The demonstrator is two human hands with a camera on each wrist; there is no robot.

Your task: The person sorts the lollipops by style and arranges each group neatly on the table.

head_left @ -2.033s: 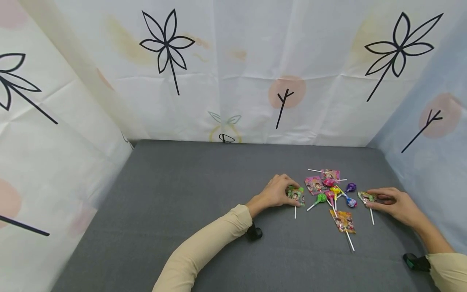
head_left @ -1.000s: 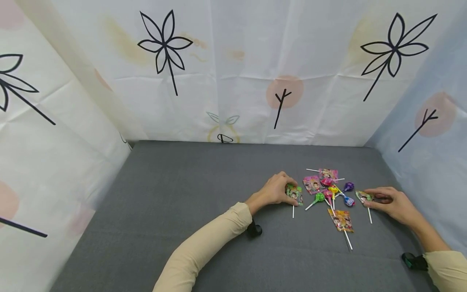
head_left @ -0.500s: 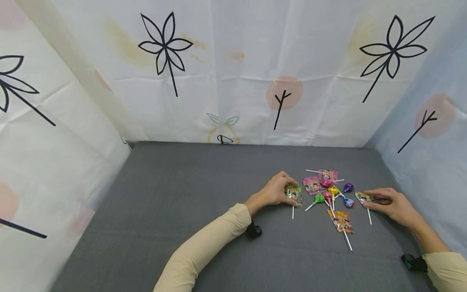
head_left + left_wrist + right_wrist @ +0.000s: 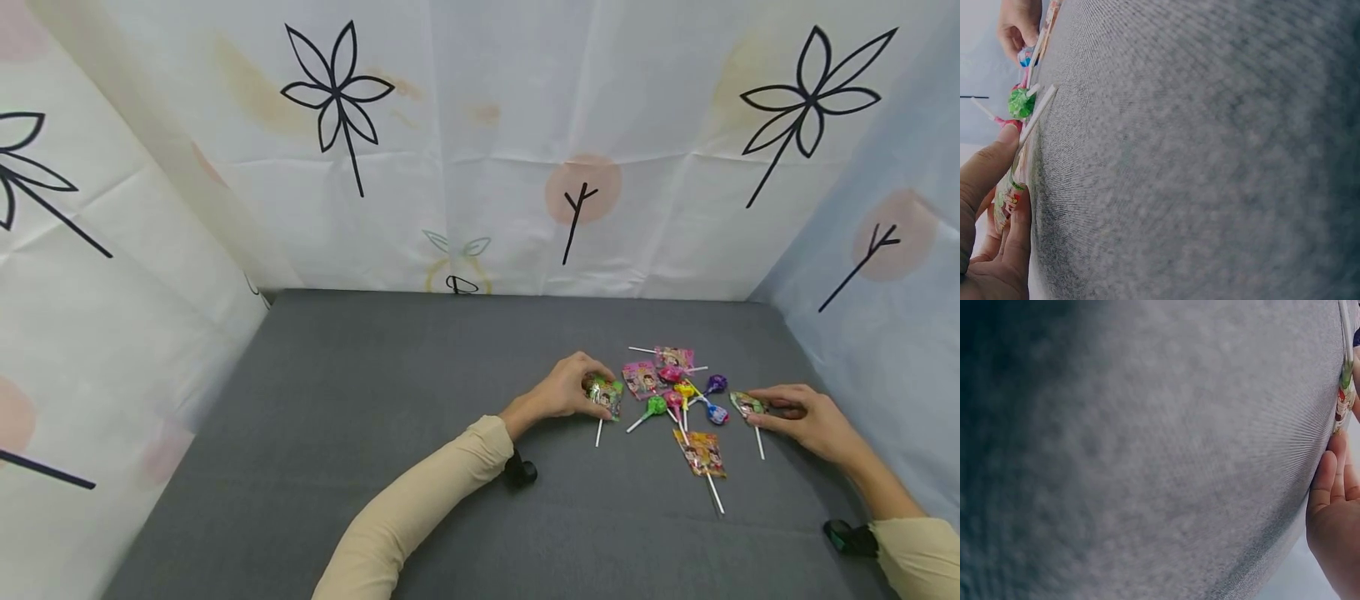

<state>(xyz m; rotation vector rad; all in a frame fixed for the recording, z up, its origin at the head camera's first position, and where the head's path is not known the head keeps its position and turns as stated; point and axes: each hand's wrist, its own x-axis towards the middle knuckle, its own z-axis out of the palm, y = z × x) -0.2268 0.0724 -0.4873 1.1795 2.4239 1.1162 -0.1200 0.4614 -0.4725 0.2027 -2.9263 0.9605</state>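
My left hand [image 4: 562, 389] pinches a lollipop in a flat green printed wrapper [image 4: 607, 398] between thumb and fingers, its white stick pointing toward me. In the left wrist view that wrapper [image 4: 1007, 203] lies between the thumb and fingers. To the right, my right hand [image 4: 813, 421] grips a second green-wrapped lollipop [image 4: 742, 403] by its right side, stick also toward me. Between the hands lies a cluster: a round green lollipop [image 4: 657, 406], a yellow one [image 4: 686, 389], pink ones, a purple one [image 4: 717, 383] and a blue one [image 4: 717, 414].
At the cluster's near side lies an orange-wrapped lollipop [image 4: 705, 455]. Two pink flat-wrapped lollipops, one at the back [image 4: 675, 358] and one at the left [image 4: 641, 379], adjoin it. Grey cloth [image 4: 375, 400] covers the table; patterned curtains [image 4: 495, 125] stand behind and at the sides.
The left hand has slightly tilted its green-wrapped lollipop, so the stick's lower end now points a little further left. The right hand and the cluster look the same.
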